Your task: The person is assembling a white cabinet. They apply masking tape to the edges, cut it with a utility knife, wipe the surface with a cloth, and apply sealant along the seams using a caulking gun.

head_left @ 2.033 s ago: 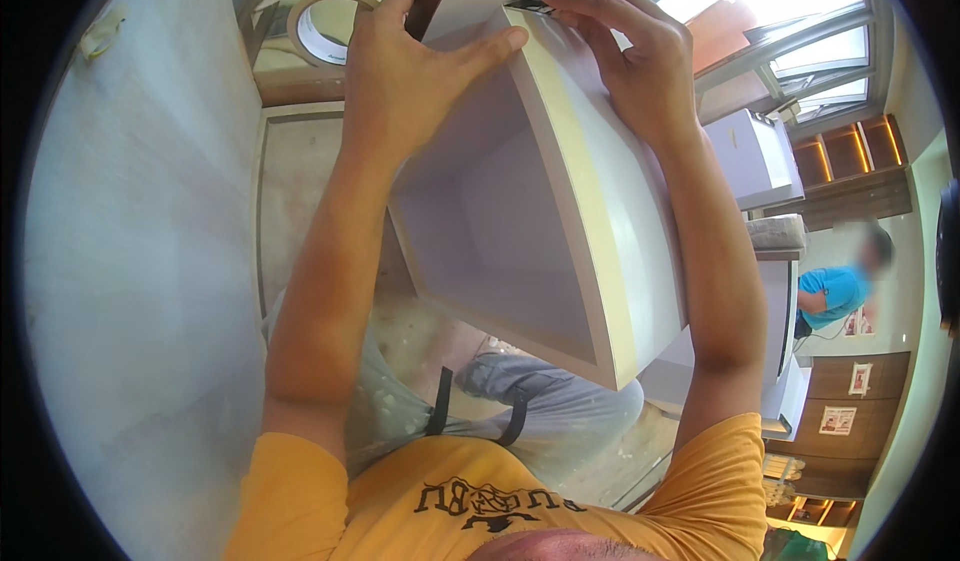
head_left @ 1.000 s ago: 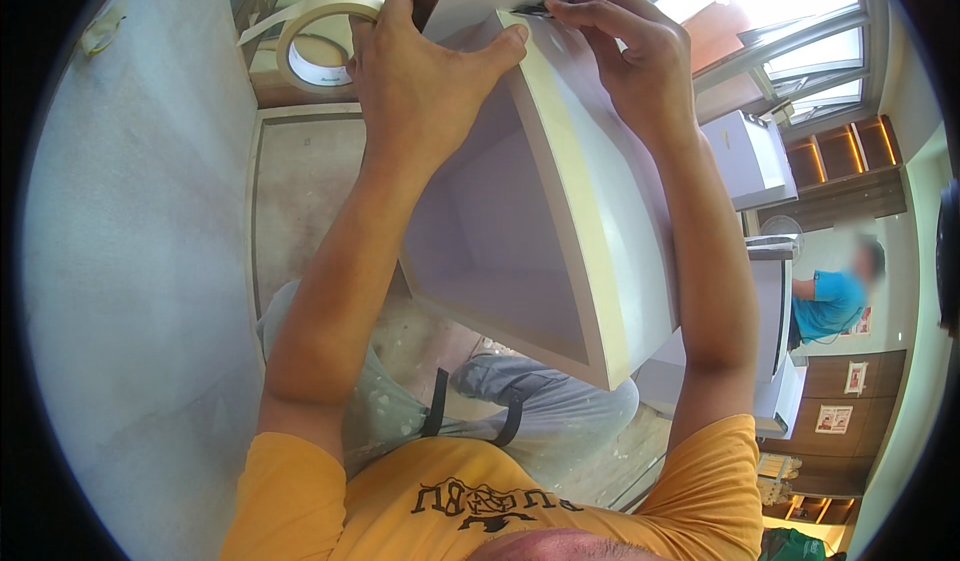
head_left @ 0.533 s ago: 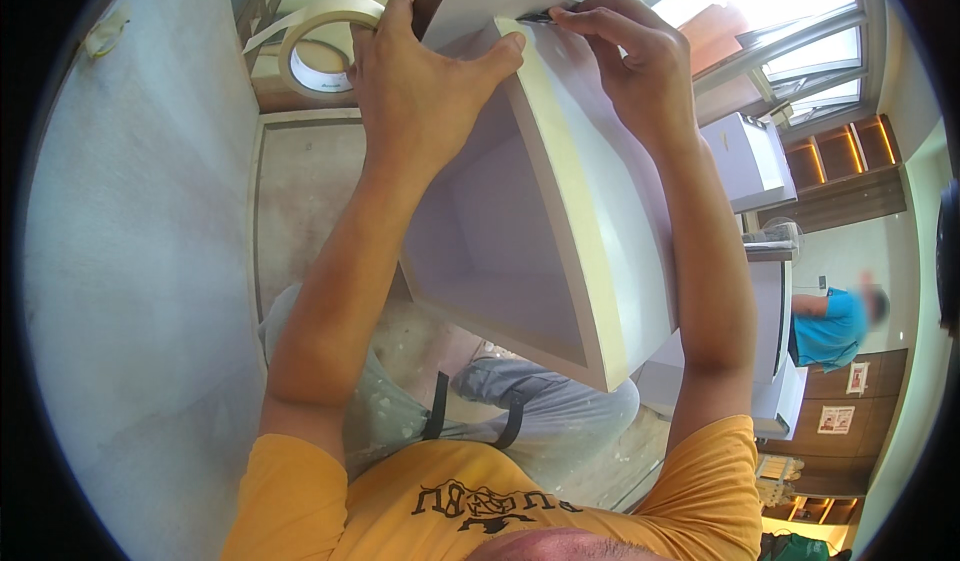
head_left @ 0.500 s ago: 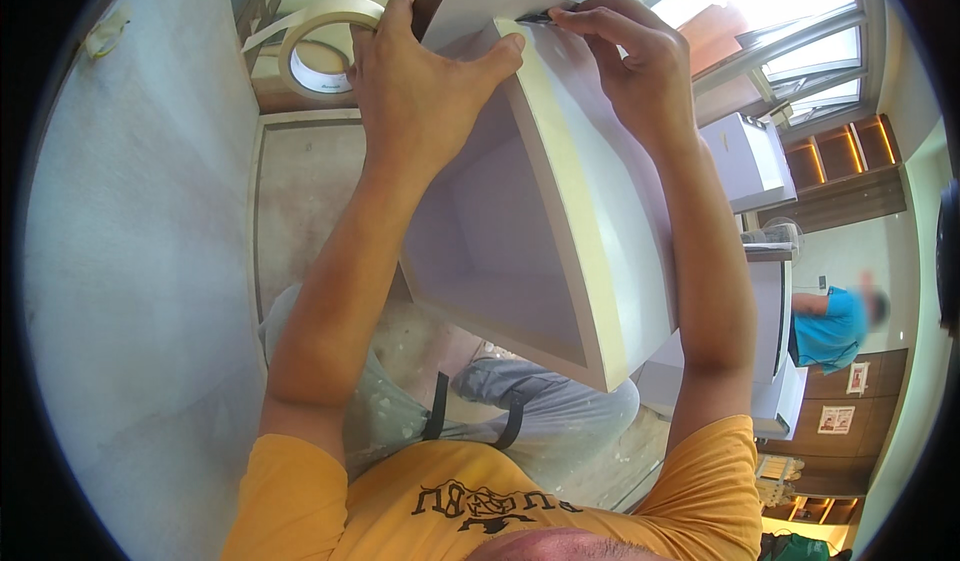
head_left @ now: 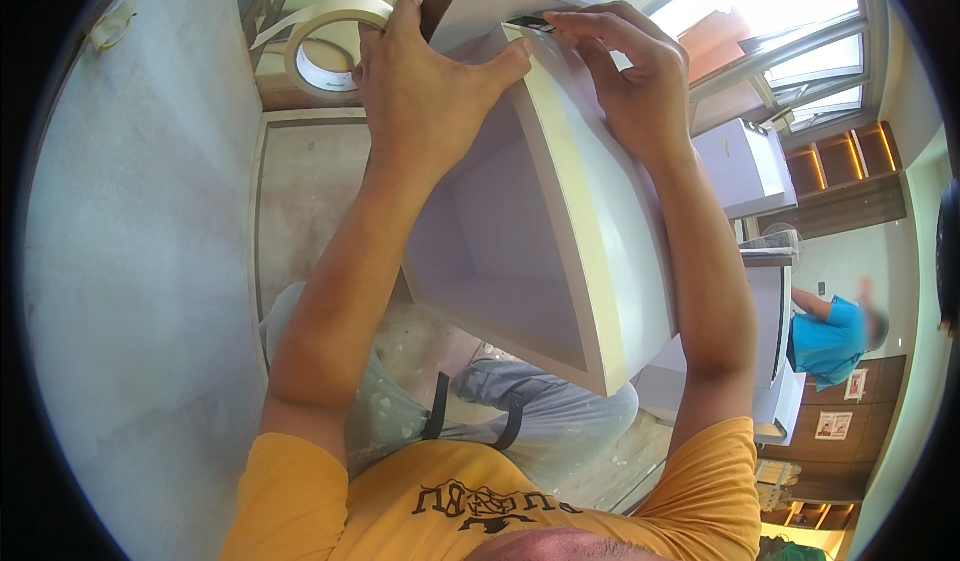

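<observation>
A white box-like cabinet (head_left: 632, 236) with an open front stands tilted before me. Pale yellow masking tape (head_left: 582, 216) runs down its front edge. With my left hand (head_left: 425, 96) I grip a roll of masking tape (head_left: 346, 8) between the fingers, and its thumb presses on the tape near the box's far corner. My right hand (head_left: 640, 76) pinches a small thin dark blade (head_left: 530, 22) against that same corner. How much of the blade sits inside my fingers is hidden.
Another white panel with a brown end (head_left: 438, 3) lies just beyond the corner. A large pale board (head_left: 150, 261) rises on the left. My bent legs (head_left: 550, 396) are below the box. Several white cabinets (head_left: 745, 166) and a person in a blue shirt (head_left: 830, 341) are at right.
My right fingers have shifted very slightly at the corner, with the blade still pinched. The box and my left hand have moved a little to the right in the picture.
</observation>
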The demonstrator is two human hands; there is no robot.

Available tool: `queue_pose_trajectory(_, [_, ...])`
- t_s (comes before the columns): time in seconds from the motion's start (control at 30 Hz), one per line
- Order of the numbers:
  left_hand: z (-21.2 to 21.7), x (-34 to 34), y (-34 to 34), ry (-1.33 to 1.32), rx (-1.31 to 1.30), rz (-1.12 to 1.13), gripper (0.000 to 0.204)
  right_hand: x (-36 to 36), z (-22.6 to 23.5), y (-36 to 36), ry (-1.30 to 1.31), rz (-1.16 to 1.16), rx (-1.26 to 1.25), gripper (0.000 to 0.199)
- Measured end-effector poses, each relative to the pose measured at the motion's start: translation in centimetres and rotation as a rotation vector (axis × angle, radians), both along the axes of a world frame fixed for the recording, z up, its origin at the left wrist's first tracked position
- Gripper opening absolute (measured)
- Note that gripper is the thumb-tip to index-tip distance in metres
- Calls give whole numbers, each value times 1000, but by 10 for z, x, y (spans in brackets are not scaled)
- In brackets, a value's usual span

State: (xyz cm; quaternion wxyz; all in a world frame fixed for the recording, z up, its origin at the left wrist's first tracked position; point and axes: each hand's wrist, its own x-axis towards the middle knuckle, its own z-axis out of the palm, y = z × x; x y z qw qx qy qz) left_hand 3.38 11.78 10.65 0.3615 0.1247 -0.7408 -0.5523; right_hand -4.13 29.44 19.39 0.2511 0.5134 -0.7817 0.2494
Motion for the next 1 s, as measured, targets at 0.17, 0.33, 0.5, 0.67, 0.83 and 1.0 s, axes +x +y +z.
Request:
queue_pose_trajectory(0.17, [0, 0, 0, -33, -5, 3, 99, 0, -1, 0, 12, 1, 11, 39])
queue_pose_trajectory(0.33, [-1, 1, 0, -33, -34, 23, 97, -2, -1, -2, 51, 26, 9, 38])
queue_pose_trajectory(0.5, [-1, 1, 0, -20, -29, 17, 96, -2, -1, -2, 104, 26, 12, 37])
queue_pose_trajectory(0.67, [0, 1, 0, -20, -21, 18, 89, -3, 0, -3, 154, 38, 11, 36])
queue_pose_trajectory(0.83, [0, 2, 0, -11, -20, 9, 84, -4, 2, -4, 190, 64, 19, 38])
queue_pose_trajectory(1.0, [0, 2, 0, -8, -50, 36, 83, -2, 2, -4, 184, 43, 31, 39])
